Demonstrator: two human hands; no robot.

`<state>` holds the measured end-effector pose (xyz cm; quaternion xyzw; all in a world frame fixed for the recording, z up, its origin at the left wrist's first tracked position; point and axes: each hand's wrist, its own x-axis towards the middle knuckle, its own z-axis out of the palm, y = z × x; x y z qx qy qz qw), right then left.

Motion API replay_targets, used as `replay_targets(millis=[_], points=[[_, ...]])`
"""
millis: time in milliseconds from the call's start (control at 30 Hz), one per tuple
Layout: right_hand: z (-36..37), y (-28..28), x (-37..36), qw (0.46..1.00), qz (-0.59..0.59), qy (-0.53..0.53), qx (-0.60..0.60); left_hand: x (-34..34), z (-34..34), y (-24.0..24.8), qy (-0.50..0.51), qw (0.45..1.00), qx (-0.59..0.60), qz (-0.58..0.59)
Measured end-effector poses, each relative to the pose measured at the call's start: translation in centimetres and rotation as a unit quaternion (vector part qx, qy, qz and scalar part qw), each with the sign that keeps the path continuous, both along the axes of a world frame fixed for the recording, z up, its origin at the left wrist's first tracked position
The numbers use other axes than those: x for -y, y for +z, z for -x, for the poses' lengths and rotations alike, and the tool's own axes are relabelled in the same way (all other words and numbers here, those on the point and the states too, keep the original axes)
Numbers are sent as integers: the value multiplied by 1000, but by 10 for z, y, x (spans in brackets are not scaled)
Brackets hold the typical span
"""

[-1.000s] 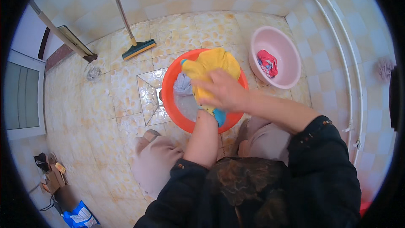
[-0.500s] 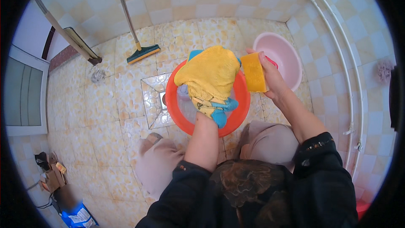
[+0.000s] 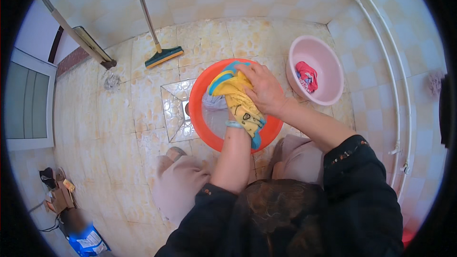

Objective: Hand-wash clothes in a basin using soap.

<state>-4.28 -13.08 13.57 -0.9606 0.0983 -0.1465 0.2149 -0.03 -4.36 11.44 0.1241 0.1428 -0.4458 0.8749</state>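
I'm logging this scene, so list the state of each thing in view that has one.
Yellow-and-blue cloth: bunched
Left hand: hidden by the cloth
Right hand: on the cloth, fingers bent
Orange basin: upright, holding cloudy water
Grey cloth: bunched, in the orange basin
Pink basin: upright
Red cloth: crumpled, in the pink basin
Floor brush: head down, handle raised

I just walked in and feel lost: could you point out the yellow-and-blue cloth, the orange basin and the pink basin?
Yellow-and-blue cloth [image 3: 236,93], head view: on its yellow middle.
Orange basin [image 3: 196,115], head view: on its rim's left side.
Pink basin [image 3: 328,72], head view: on its bare inside.
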Motion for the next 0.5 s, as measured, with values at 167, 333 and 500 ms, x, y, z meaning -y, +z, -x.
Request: replay_targets(millis=[167,333,500], points=[[6,2,-24,994,-101,-26,35,1,-10,8,16,999,-33,3],[-3,11,-5,995,4,52,86,8,-7,3,-16,983,170,-65],[-21,8,42,985,140,-55,-79,18,3,0,-73,894,421,-133]])
